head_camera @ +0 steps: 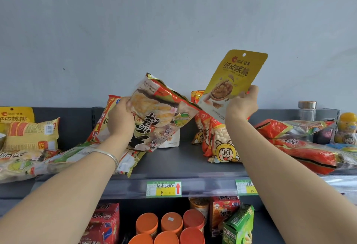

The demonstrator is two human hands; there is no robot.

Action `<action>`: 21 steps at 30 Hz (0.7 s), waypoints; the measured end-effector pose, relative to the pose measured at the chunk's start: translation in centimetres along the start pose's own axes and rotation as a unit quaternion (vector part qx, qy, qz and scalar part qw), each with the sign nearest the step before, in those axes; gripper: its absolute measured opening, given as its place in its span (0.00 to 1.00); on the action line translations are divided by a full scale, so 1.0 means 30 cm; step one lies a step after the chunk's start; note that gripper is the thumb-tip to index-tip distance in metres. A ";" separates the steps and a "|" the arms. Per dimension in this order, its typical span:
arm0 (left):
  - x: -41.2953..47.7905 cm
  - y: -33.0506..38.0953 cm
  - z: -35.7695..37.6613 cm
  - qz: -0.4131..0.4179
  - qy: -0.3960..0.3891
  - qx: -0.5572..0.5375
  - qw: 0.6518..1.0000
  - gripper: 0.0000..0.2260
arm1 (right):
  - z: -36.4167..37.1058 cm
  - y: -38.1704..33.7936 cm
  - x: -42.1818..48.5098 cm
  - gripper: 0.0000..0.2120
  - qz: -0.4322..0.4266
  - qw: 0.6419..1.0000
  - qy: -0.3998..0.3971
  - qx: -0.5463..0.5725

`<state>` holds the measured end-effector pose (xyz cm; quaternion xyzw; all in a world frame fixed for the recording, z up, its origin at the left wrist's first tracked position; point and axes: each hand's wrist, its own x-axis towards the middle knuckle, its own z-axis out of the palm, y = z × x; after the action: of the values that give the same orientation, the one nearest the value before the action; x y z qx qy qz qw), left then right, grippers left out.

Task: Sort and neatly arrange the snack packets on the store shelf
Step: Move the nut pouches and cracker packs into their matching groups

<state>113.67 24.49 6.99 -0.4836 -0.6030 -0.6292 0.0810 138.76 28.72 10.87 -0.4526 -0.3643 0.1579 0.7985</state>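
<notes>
Open room: free shelf at 6 o'clock, under your packets.
Your left hand: grips rice cracker packet, which tilts toward 2 o'clock.
Your right hand: pinches walnut pouch, at its 12 o'clock.

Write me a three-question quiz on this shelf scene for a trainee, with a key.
1. True or false: the right hand holds the yellow walnut pouch.
2. The left hand grips: A) a sponge B) a large cracker packet C) a book.
3. Fill in: the red arrow on the price tag points ___.
Key: 1 true; 2 B; 3 up.
</notes>
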 end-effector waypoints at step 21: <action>0.202 -0.201 -0.110 -0.196 0.119 -0.066 0.971 0.17 | 0.317 0.353 -0.203 0.12 0.157 0.963 -0.216 -0.025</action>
<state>104.70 26.21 7.82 -0.2822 -0.6293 -0.7241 -0.0045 128.54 36.68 2.42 -0.4791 -0.4567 0.3658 0.6543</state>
